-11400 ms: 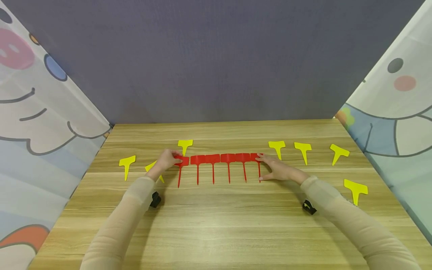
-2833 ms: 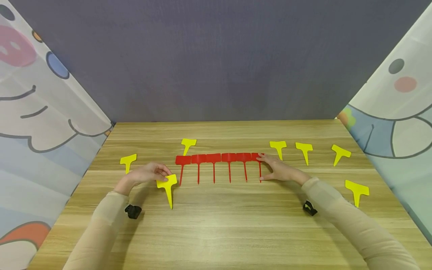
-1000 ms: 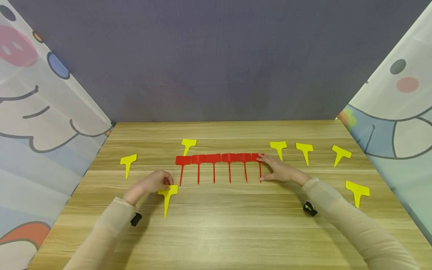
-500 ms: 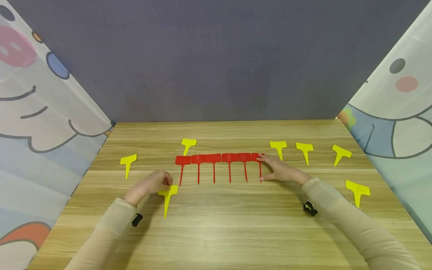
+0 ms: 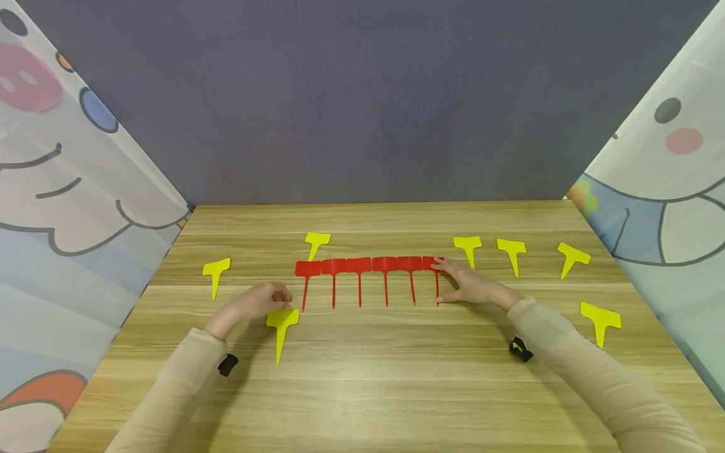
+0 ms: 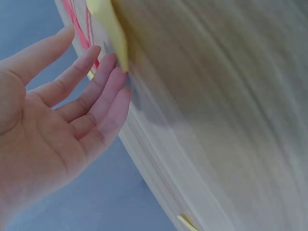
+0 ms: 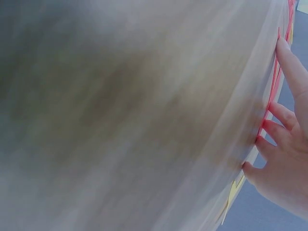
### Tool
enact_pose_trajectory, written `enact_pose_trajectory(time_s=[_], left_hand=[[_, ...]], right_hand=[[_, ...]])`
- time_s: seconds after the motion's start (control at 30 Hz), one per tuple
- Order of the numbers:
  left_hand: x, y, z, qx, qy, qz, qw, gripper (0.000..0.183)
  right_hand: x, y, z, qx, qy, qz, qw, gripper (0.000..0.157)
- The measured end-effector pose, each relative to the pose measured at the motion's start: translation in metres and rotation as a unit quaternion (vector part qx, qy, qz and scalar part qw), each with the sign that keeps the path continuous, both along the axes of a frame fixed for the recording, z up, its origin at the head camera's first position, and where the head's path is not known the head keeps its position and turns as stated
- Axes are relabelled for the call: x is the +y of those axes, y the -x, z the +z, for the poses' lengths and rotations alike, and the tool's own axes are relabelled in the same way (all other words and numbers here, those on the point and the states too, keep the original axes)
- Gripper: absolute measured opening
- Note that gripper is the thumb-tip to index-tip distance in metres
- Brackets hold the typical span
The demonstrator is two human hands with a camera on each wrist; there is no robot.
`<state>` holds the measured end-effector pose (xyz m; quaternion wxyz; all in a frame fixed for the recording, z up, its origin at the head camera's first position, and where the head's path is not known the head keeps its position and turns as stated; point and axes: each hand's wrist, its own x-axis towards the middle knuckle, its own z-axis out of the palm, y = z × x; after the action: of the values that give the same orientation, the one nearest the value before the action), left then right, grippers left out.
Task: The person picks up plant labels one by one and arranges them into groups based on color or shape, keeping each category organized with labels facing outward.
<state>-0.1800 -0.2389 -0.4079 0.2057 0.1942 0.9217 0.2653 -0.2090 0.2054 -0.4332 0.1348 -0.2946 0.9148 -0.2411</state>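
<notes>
A row of several red T-shaped plant labels [image 5: 359, 265] lies side by side mid-table, stems toward the person. My right hand [image 5: 469, 286] rests over the rightmost red label [image 5: 436, 283], fingers spread, the thumb tip by its stem's point. A yellow T-shaped plant label [image 5: 281, 321] lies in front of the row's left end, stem toward the person. My left hand [image 5: 257, 302] is at its top edge, thumb near that edge. In the left wrist view the fingers [image 6: 108, 103] are loosely bent with thumb and fingertips apart, nothing pinched between them; the yellow label [image 6: 115, 33] is beyond them.
More yellow labels lie around: one at far left [image 5: 216, 270], one behind the row [image 5: 317, 241], several at right, such as the nearest one [image 5: 600, 318]. A grey wall [image 5: 374, 113] stands behind the wooden table [image 5: 368, 390], with printed curtains [image 5: 668, 189] at both sides.
My left hand left the leftmost red label, took the yellow label beside it, set it down nearer the person and has just loosened its fingers. My right hand has stayed in place.
</notes>
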Motion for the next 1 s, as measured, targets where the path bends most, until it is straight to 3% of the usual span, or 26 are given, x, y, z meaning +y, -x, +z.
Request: enact_pose_trajectory(time_s=[0.3,0.43,1.0], left_hand=[[-0.003,0.010,0.010,-0.007,-0.033,-0.015,0.9993,0.016],[-0.004,0.018,0.016,-0.004,-0.020,-0.016,0.9997,0.020],[0.009,0.048,0.032,-0.002,-0.017,0.020,0.9996,0.031]], right_hand=[[0.000,0.000,0.000,-0.003,-0.001,-0.001,1.000,0.076],[0.000,0.000,0.000,-0.006,-0.001,-0.002,1.000,0.076],[0.000,0.000,-0.001,-0.005,0.004,-0.001,1.000,0.076]])
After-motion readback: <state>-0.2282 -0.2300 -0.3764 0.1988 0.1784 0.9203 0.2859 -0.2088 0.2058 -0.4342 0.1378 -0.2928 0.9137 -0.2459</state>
